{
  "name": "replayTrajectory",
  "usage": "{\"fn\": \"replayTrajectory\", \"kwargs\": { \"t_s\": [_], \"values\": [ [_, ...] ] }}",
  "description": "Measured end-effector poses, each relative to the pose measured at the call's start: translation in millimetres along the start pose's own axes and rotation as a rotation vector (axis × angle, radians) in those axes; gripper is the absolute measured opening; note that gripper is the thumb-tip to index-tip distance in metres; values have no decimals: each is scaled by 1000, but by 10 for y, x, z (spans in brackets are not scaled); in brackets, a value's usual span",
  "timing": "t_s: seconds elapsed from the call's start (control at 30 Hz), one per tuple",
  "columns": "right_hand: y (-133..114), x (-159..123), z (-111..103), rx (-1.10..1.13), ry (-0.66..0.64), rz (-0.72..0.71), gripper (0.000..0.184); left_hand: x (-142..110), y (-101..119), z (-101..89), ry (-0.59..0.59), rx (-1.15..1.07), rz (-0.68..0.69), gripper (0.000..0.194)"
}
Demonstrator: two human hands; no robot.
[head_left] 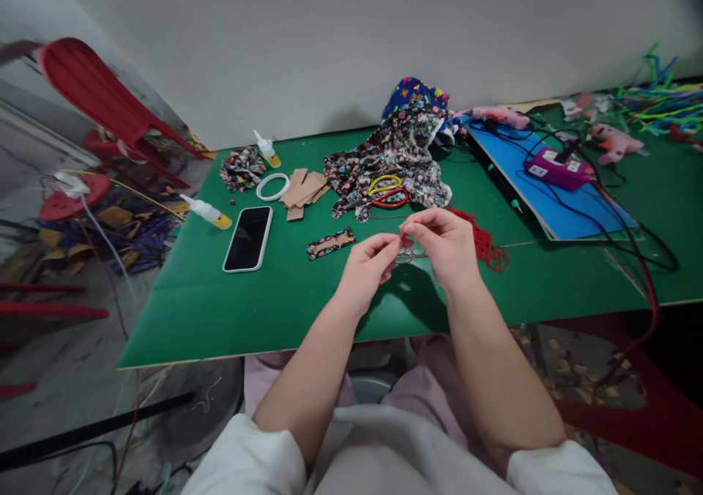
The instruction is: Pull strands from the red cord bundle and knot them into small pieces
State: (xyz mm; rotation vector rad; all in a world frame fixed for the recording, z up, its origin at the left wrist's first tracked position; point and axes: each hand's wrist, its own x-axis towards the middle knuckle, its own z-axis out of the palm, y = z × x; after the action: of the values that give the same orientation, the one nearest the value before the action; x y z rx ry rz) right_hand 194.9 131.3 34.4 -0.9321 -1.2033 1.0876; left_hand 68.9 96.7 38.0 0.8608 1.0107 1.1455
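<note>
My left hand (375, 262) and my right hand (441, 246) meet above the green table, fingertips pinched close together. Between them runs a thin red cord (405, 243), with small loops hanging below the fingers. A bundle of red cords (486, 244) lies just beyond my right hand. To the left of my left hand rests a small cardboard strip (330, 244) wrapped in floral fabric along its edges. Scissors (389, 192) with one yellow and one red handle lie in front of my hands, on dark floral cloth (392, 154).
On the left are a phone (249, 239), two glue bottles (207, 211), a white ring (273, 186), cardboard pieces (304, 191) and a floral scrap (242, 168). Toward the right lie a blue folder (565, 206), a purple power strip (560, 168), black cables and pink glue guns (614, 143).
</note>
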Motion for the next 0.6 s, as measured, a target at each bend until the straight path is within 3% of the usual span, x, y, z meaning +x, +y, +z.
{"fn": "replayTrajectory", "kwargs": {
  "t_s": [0.27,0.6],
  "values": [
    [163,130,-31,94,101,32,15,36,-39,-68,-88,14,-155,20],
    [227,251,-115,233,186,61,25,16,-134,-181,-111,-26,-296,18]
  ]
}}
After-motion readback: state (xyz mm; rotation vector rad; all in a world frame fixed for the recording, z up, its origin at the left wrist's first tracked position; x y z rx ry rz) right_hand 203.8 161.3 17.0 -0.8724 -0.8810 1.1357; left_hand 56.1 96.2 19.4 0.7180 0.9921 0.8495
